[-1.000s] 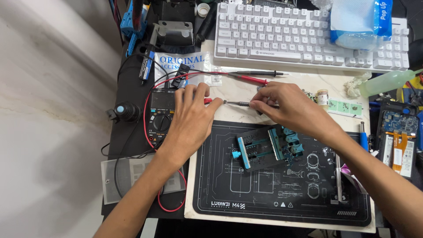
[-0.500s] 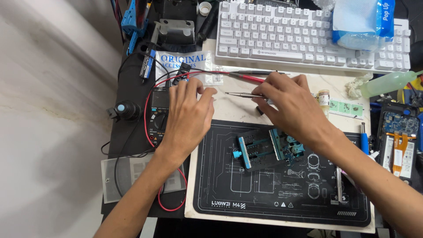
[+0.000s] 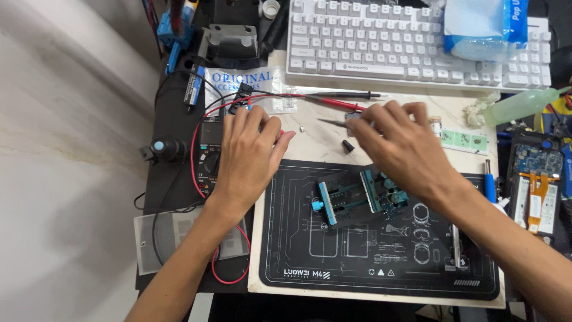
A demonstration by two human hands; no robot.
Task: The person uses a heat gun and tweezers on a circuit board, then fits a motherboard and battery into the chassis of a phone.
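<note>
— So what was the right hand [image 3: 400,146] on?

— Tweezers [image 3: 335,123], thin and metal — the fingers were curled together, pinching the back end, while the pointed tip stuck out to the left, just above the bare tabletop [image 3: 316,143]. Their long axis ran nearly level, left to right, tip slightly higher.

— How would they handle?

— Light and stiff, I'd judge, smooth enough to slip, with a fine tip that would bend if knocked. Best held mid-shank, where the two arms spring.

— And the left hand [image 3: 247,152]?

— Flat, fingers loosely together, resting on the black meter [image 3: 210,156] with its red lead [image 3: 199,128]; whether it gripped anything, I couldn't tell. A small black cap [image 3: 347,145] lay between the hands, just above the dark mat [image 3: 381,262].
</note>
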